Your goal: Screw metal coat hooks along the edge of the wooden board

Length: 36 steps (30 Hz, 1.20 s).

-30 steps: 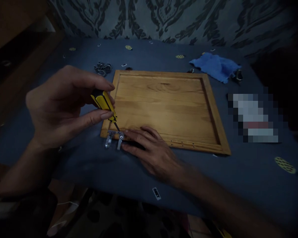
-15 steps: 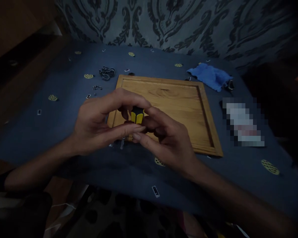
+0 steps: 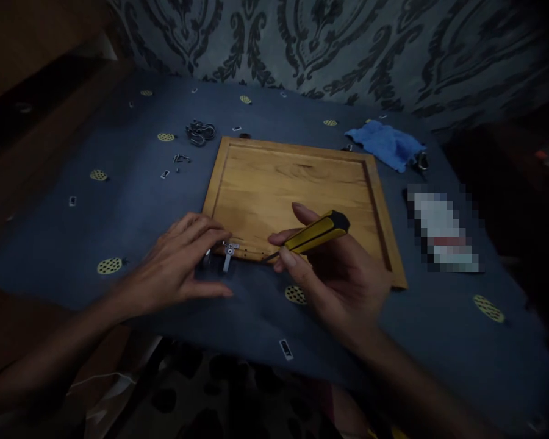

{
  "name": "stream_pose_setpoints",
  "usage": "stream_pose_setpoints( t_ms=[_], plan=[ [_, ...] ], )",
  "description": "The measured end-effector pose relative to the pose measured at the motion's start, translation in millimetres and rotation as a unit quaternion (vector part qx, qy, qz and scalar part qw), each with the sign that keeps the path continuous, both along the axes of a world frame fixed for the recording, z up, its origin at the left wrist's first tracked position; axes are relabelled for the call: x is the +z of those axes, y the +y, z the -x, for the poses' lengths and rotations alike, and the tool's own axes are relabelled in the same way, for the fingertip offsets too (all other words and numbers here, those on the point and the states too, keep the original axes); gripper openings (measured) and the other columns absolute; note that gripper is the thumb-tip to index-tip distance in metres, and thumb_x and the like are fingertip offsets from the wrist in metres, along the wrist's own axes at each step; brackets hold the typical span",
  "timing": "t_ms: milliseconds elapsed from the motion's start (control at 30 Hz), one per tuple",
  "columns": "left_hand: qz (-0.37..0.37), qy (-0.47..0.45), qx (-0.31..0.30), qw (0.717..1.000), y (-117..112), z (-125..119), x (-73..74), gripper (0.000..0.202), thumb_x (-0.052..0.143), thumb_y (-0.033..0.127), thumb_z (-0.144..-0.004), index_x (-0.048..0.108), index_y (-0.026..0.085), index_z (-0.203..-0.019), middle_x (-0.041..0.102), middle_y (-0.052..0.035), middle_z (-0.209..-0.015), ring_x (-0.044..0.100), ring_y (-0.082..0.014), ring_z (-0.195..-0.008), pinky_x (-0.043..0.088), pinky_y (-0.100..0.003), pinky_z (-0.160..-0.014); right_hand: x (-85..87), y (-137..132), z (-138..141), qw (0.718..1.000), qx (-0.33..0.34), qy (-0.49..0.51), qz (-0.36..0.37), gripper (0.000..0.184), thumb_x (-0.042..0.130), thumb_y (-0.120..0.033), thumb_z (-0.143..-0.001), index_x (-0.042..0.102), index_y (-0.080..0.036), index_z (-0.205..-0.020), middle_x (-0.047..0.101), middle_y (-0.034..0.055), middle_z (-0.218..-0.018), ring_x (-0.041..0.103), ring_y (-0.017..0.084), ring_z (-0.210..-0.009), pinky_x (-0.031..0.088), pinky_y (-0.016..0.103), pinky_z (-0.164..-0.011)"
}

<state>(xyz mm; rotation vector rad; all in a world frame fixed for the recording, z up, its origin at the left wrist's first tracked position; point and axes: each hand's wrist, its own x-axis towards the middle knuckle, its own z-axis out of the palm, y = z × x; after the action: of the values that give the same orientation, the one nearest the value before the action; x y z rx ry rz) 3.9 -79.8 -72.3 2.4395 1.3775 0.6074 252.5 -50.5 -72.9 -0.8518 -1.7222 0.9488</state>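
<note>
A wooden tray-like board [image 3: 297, 183] lies on a blue patterned cloth [image 3: 132, 231]. My right hand [image 3: 338, 274] is closed round a yellow-and-black screwdriver [image 3: 313, 235], whose tip points left at the board's near edge. A small metal hook bracket [image 3: 226, 253] sits at the board's near left corner. My left hand [image 3: 178, 265] rests on the cloth beside it with fingers stretched out, fingertips touching the bracket.
A blue rag [image 3: 387, 143] lies at the back right. A pile of metal hooks [image 3: 200, 132] and small loose parts [image 3: 180, 160] lie left of the board. A blurred-out object [image 3: 443, 231] sits to the right. A patterned wall runs behind.
The screwdriver passed from my left hand to my right hand. My left hand dropped to the bracket, where the right hand had been a second ago.
</note>
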Motion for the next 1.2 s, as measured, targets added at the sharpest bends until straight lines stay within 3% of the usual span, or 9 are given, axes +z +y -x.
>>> stream_pose_setpoints(
  t_ms=[167, 400, 633, 833, 1200],
  plan=[
    [-0.018, -0.018, 0.009, 1.000, 2, -1, -13.1, 0.064, 0.063, 0.069, -0.088, 0.057, 0.019, -0.128, 0.064, -0.0128, -0.122, 0.057, -0.0299, -0.116, 0.054, -0.046, -0.095, -6.6, -4, -1, 1.000, -0.004, 0.013, 0.010, 0.041, 0.068, -0.021, -0.097, 0.064, -0.035, -0.135, 0.077, 0.0009, -0.109, 0.072, 0.013, -0.072, 0.066, 0.032, -0.070],
    [-0.011, -0.023, 0.019, 1.000, 3, 0, -20.5, 0.057, 0.064, 0.067, -0.090, 0.060, 0.022, -0.125, 0.067, -0.0106, -0.121, 0.059, -0.0286, -0.112, 0.053, -0.045, -0.093, -2.9, -4, -4, 1.000, -0.011, 0.018, 0.001, 0.030, 0.070, -0.019, -0.095, 0.071, -0.033, -0.122, 0.077, -0.0006, -0.107, 0.071, 0.011, -0.066, 0.065, 0.030, -0.070],
    [-0.019, -0.028, 0.011, 0.999, 5, 0, -20.7, 0.046, 0.061, 0.058, -0.095, 0.060, 0.021, -0.121, 0.067, -0.0095, -0.116, 0.061, -0.0269, -0.111, 0.053, -0.044, -0.094, -0.4, -5, -2, 0.999, -0.005, 0.040, 0.008, 0.042, 0.069, -0.014, -0.095, 0.065, -0.033, -0.133, 0.079, -0.0007, -0.107, 0.072, 0.012, -0.067, 0.066, 0.029, -0.067],
    [0.004, -0.032, 0.017, 0.999, 5, -1, -20.0, 0.041, 0.066, 0.052, -0.094, 0.062, 0.022, -0.120, 0.067, -0.0097, -0.118, 0.060, -0.0279, -0.112, 0.052, -0.047, -0.097, 1.2, -4, -2, 1.000, 0.006, 0.024, 0.019, 0.032, 0.069, -0.019, -0.096, 0.069, -0.031, -0.125, 0.078, 0.0012, -0.109, 0.071, 0.013, -0.066, 0.066, 0.032, -0.069],
    [0.030, -0.034, 0.009, 0.999, 6, 2, -18.7, 0.038, 0.066, 0.047, -0.093, 0.061, 0.021, -0.121, 0.066, -0.0107, -0.123, 0.059, -0.0295, -0.116, 0.052, -0.047, -0.098, 11.6, 2, 12, 0.999, 0.040, 0.009, 0.014, 0.030, 0.066, -0.028, -0.100, 0.065, -0.031, -0.130, 0.076, 0.0024, -0.111, 0.076, 0.017, -0.079, 0.067, 0.038, -0.081]
  ],
)
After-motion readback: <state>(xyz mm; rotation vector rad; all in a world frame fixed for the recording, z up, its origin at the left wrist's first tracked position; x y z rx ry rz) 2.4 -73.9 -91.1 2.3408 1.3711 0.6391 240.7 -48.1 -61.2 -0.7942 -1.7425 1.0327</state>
